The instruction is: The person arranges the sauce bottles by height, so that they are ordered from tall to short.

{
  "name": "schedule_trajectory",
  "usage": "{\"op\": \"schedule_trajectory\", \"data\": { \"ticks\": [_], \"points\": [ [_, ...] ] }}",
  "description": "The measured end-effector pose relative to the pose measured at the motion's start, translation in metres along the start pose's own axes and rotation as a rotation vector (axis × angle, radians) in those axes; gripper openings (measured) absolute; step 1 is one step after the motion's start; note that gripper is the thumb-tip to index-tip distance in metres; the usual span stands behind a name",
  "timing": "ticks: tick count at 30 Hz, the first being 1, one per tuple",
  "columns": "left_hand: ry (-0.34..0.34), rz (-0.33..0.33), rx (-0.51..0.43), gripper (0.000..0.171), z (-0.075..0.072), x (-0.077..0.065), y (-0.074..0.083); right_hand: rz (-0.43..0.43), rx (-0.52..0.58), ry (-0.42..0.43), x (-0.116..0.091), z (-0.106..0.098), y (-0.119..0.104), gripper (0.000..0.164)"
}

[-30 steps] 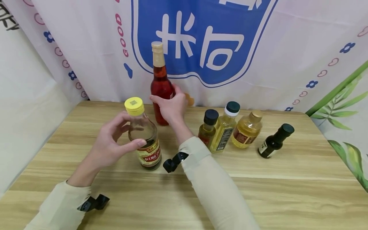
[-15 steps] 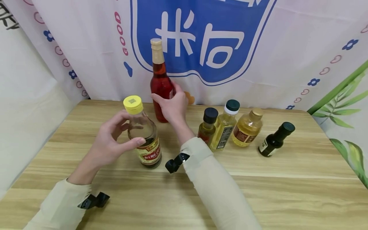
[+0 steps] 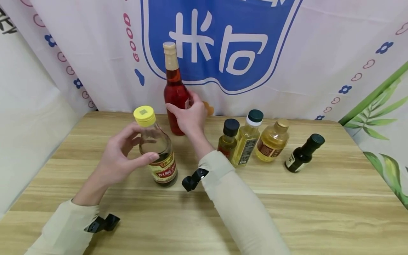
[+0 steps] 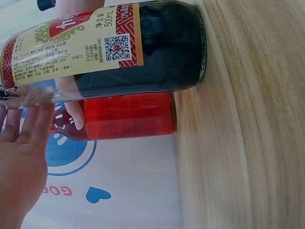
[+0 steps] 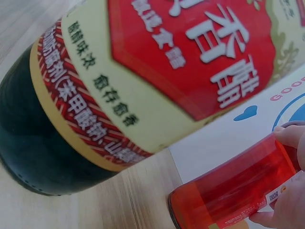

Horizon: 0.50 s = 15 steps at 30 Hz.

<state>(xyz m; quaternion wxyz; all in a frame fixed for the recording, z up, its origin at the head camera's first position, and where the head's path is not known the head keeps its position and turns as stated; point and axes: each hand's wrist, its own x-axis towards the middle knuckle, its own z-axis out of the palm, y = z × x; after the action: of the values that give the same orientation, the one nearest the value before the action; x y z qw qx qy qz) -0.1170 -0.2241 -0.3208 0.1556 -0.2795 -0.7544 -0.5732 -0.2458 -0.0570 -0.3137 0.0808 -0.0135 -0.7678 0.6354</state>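
Note:
A vinegar bottle [image 3: 163, 171] with a yellow cap and dark liquid stands upright on the table. My left hand [image 3: 119, 156] holds it from the left, thumb in front and fingers at the far side near the neck. Behind it rises a tall bottle of red liquid [image 3: 175, 97] with a cream-wrapped neck. My right hand [image 3: 192, 117] grips this bottle's body, thumb on the near side. In the left wrist view, the left fingers [image 4: 33, 124] reach up to the vinegar bottle [image 4: 167, 45]. The right wrist view has the red bottle [image 5: 233, 186] beyond the vinegar label.
Toward the right stand a small black-capped oil bottle [image 3: 227, 143], a green-capped oil bottle [image 3: 247, 141], a round golden oil bottle [image 3: 272, 143] and a small dark bottle [image 3: 301, 157]. A printed cloth [image 3: 108, 71] hangs at the back edge of the wooden table [image 3: 318, 219].
The head view has shifted slightly. Both hands keep the same place on their bottles, and the bottles stand where they were.

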Motion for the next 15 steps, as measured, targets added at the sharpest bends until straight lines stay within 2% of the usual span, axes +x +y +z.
{"op": "schedule_trajectory", "data": {
  "ticks": [9,15],
  "points": [
    [-0.006,0.004,-0.011,0.058,0.0017,0.0013,-0.0002,0.005,-0.002,0.015,-0.0010,-0.0013,0.0010,0.069],
    [0.020,0.014,-0.037,0.056,0.0014,-0.0009,-0.0011,-0.005,0.018,0.014,-0.0044,-0.0008,-0.0012,0.068]
  ]
}}
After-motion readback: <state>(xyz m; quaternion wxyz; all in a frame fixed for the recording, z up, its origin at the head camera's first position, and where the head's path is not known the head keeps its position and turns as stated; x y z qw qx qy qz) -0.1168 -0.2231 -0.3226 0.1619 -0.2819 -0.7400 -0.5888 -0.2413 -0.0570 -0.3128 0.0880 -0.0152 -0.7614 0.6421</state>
